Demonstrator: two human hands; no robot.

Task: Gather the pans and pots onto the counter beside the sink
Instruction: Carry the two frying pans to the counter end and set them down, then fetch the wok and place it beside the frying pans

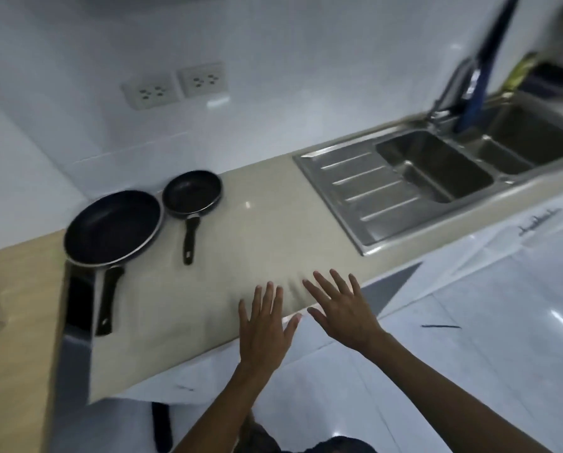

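Observation:
Two black frying pans rest on the beige counter [257, 230] left of the steel sink [437, 171]. The large pan [111, 225] sits at the counter's left end, its handle pointing toward me. The small pan [192, 192] stands just to its right, near the wall, handle also toward me. My left hand [265, 325] and my right hand [342, 305] hover side by side over the counter's front edge, both empty with fingers spread, well to the right of the pans.
The sink has a ribbed drainboard [361, 191] and two basins under a tap [453, 89] with a blue hose. Wall sockets [175, 85] sit above the pans. A wooden surface [15, 315] adjoins the counter's left end. White cabinets and a tiled floor lie below.

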